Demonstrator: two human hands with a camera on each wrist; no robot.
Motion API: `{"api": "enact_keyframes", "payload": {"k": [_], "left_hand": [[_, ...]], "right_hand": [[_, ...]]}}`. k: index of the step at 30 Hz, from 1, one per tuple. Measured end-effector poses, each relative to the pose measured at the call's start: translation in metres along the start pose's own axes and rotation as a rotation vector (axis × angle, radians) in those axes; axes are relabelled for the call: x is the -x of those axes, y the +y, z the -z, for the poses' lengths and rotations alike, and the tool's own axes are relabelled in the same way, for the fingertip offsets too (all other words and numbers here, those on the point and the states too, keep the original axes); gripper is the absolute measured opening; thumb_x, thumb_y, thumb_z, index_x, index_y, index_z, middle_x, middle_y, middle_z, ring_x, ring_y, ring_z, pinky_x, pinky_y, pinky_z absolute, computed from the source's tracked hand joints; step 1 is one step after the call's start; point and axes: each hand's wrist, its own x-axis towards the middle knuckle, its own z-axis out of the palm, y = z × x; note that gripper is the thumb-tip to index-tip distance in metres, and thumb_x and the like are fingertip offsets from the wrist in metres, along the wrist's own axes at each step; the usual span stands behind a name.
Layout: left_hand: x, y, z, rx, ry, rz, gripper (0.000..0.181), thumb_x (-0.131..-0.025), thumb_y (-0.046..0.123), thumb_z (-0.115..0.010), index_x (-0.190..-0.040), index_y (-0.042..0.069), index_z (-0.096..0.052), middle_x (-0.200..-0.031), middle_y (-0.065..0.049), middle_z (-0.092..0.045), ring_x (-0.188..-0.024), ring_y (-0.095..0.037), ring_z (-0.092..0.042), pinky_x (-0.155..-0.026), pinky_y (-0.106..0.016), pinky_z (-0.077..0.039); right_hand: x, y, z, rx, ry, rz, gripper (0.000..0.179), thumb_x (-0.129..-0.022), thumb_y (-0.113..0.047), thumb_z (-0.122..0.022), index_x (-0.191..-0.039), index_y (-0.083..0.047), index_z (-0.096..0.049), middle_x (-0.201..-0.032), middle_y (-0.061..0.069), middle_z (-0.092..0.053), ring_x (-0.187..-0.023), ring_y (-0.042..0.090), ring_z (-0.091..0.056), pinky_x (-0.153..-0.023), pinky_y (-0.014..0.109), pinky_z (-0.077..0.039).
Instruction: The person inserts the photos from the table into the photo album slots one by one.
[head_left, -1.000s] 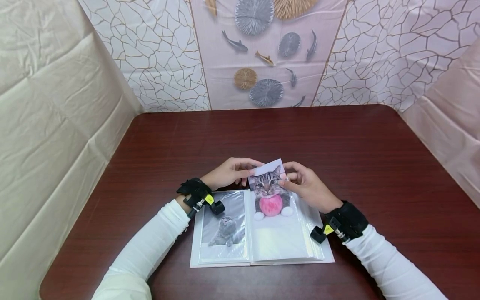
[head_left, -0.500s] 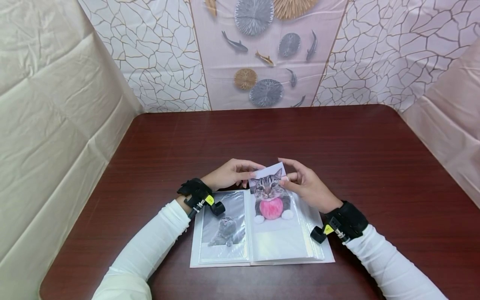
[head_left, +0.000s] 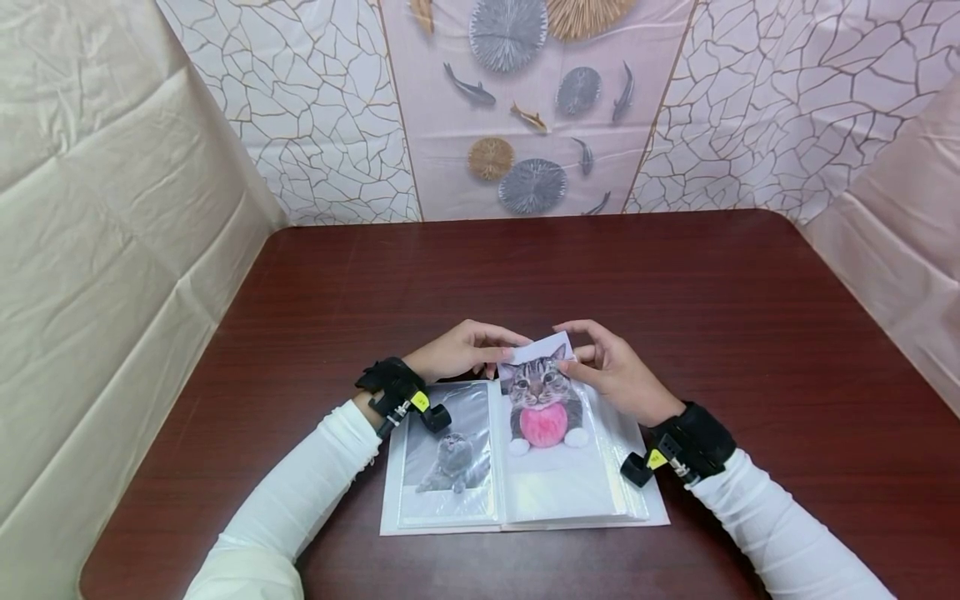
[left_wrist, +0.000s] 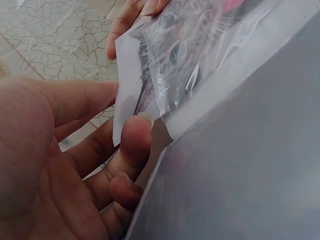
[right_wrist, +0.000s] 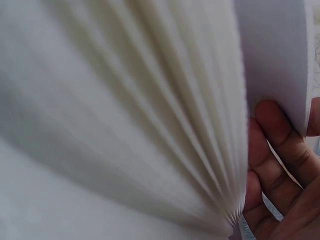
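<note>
A photo album (head_left: 389, 504) lies spread on the table, its two pages facing up. A cat photo (head_left: 536, 385) with a pink fluffy ball is partly inside the right page's clear sleeve (left_wrist: 167, 65); its top end sticks out past the far edge. My left hand (head_left: 467, 348) pinches the photo's upper left edge between thumb and fingers. At the upper right edge, my right hand (head_left: 621, 377) pinches it too, index finger stretched out over the corner. Fanned album pages (right_wrist: 165, 100) fill most of the right wrist view, beside the right fingers.
The left page holds a grey animal photo (head_left: 452, 458) under plastic. A dark red-brown table (head_left: 337, 283) surrounds the album. Behind it hangs a patterned cloth (head_left: 337, 125), with a cream cloth (head_left: 97, 250) along the left and a pinkish cloth (head_left: 900, 217) at the right.
The cat photo has slid toward me, deeper into the sleeve. My left hand has come slightly nearer along with it. The right index finger has straightened over the photo's corner.
</note>
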Motion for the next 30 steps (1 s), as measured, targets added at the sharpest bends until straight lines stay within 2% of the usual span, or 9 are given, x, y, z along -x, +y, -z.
{"api": "enact_keyframes", "payload": {"k": [8, 24, 30], "left_hand": [[0.0009, 0.0017, -0.0015, -0.009, -0.008, -0.009, 0.033, -0.104, 0.013, -0.057, -0.135, 0.009, -0.065, -0.092, 0.0, -0.067, -0.063, -0.016, -0.054, -0.056, -0.023, -0.04], [0.0018, 0.0032, -0.0032, 0.006, -0.016, -0.014, 0.031, -0.104, 0.013, -0.058, -0.132, 0.009, -0.068, -0.095, 0.002, -0.069, -0.062, -0.016, -0.054, -0.055, -0.023, -0.04], [0.0011, 0.0029, -0.0038, -0.022, -0.029, -0.047, 0.03, -0.104, 0.014, -0.058, -0.131, 0.008, -0.069, -0.078, -0.002, -0.063, -0.061, -0.018, -0.051, -0.054, -0.023, -0.037]], "right_hand": [[0.0006, -0.0008, -0.0009, -0.012, -0.005, 0.007, 0.051, -0.101, -0.007, -0.061, -0.145, 0.002, -0.037, -0.109, 0.027, -0.072, -0.093, 0.009, -0.073, -0.082, 0.021, -0.055], [0.0008, 0.0006, -0.0011, -0.009, 0.003, 0.005, 0.042, -0.101, -0.007, -0.061, -0.138, 0.002, -0.043, -0.112, 0.029, -0.071, -0.091, 0.01, -0.073, -0.083, 0.022, -0.057], [0.0009, 0.0008, -0.0011, 0.006, 0.015, 0.005, 0.037, -0.101, -0.008, -0.062, -0.133, 0.0, -0.046, -0.109, 0.027, -0.072, -0.088, 0.009, -0.071, -0.08, 0.021, -0.056]]}}
